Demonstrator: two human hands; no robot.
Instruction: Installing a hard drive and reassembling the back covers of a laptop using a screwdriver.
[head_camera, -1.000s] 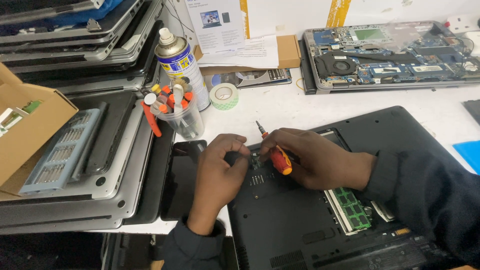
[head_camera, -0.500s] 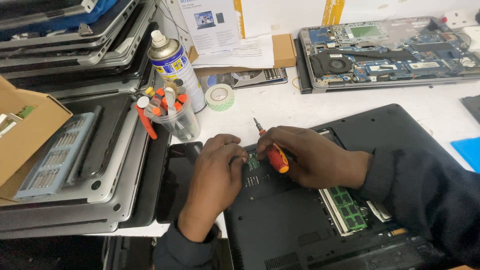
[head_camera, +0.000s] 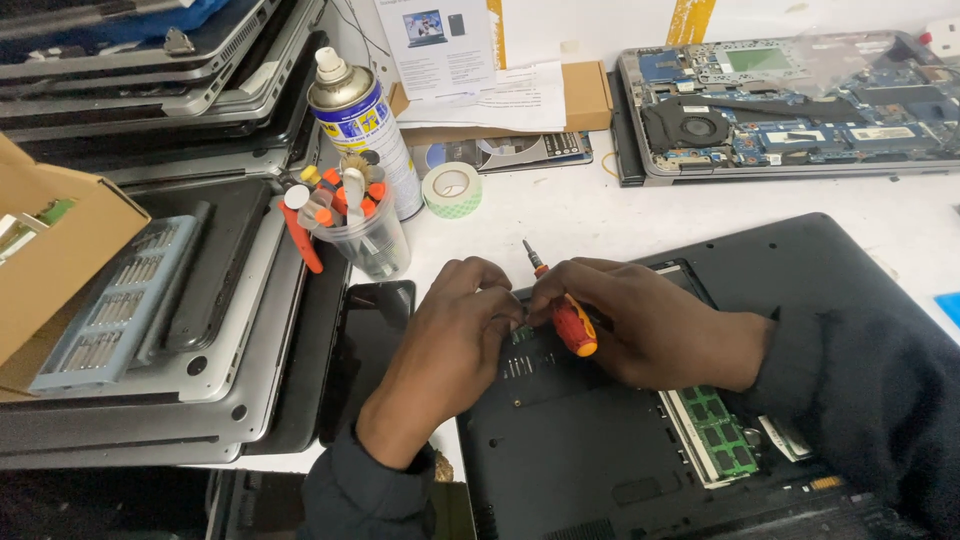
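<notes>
In the head view, we see a black laptop (head_camera: 640, 440) lying base-up on the white desk (head_camera: 600, 215), toward 5 o'clock of the frame. Our right hand (head_camera: 650, 320) is closed around a small screwdriver (head_camera: 562, 305) with a red and orange handle; its shaft tilts up toward 11 o'clock. Our left hand (head_camera: 450, 345) rests with curled fingers on the laptop's base at its 10 o'clock corner, fingertips touching the right hand's; we cannot tell whether it pinches anything. Green memory modules (head_camera: 715, 435) lie exposed in an open bay just beside the right wrist, at 4 o'clock of it. At 10 o'clock of the hands stands a clear cup of tools (head_camera: 365, 225), with a spray can (head_camera: 362, 125) touching it behind and a roll of tape (head_camera: 452, 188) near at 3 o'clock. A stack of closed laptops (head_camera: 150, 300) fills the 9 o'clock side. An opened laptop with bare circuit board (head_camera: 780, 105) lies at 1 o'clock, well apart.
</notes>
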